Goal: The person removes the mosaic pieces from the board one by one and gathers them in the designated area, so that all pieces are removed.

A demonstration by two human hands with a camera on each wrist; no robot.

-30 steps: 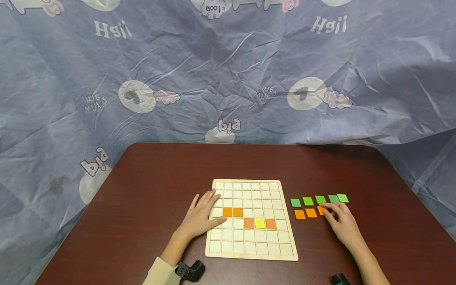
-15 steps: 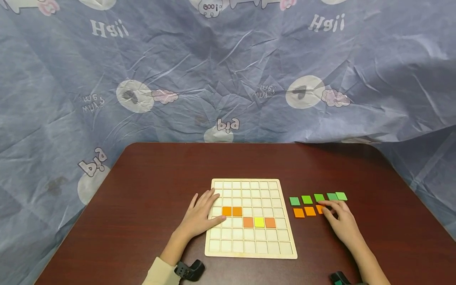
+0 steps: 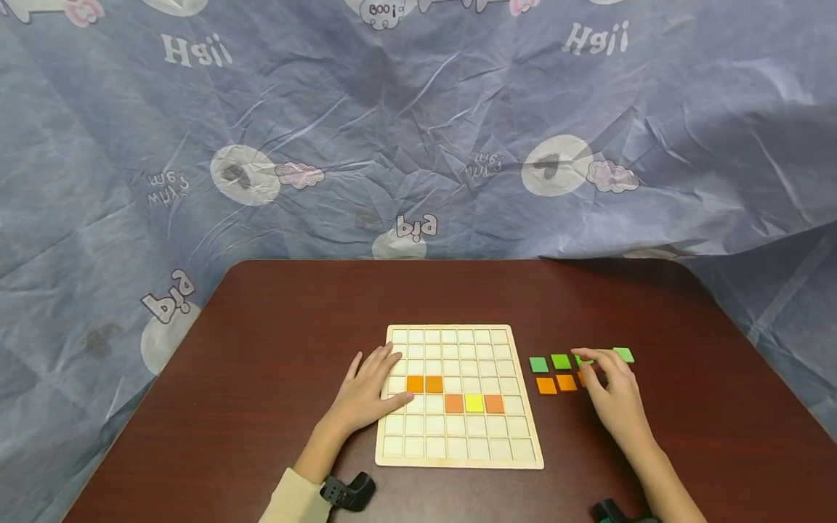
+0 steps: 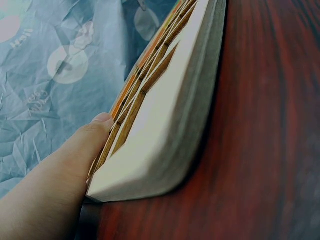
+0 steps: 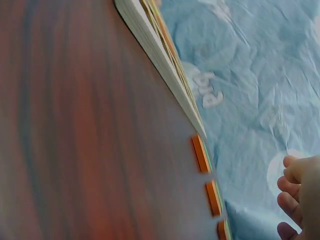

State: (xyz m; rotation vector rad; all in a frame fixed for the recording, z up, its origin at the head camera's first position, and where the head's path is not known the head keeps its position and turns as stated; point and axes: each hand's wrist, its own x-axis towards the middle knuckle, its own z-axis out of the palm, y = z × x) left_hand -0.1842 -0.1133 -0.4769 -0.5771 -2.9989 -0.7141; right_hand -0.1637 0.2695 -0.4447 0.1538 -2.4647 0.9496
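A pale wooden grid board [image 3: 458, 454] lies on the table, with square tiles in some cells: two orange tiles [image 3: 424, 384], two reddish-orange tiles [image 3: 454, 404] and a yellow tile [image 3: 474, 403]. My left hand [image 3: 366, 396] rests on the board's left edge, fingers spread; its thumb [image 4: 87, 140] lies along the rim in the left wrist view. To the right of the board, my right hand [image 3: 615, 392] hovers with thumb and index apart over the third green tile [image 3: 584, 359]. The right wrist view shows its loosely bent fingers [image 5: 290, 190] holding nothing; the hand partly covers the third orange tile.
Loose tiles form two rows right of the board: several green tiles [image 3: 560, 362] behind and orange tiles [image 3: 546, 386] in front. A light green tile [image 3: 623, 355] shows beyond the right hand. The dark red table [image 3: 261, 349] ends at a blue-grey patterned cloth [image 3: 366, 145].
My right hand has left the third orange tile and shifted slightly left and away from me, over the green row. The left hand stays on the board. The head view has tilted a little.
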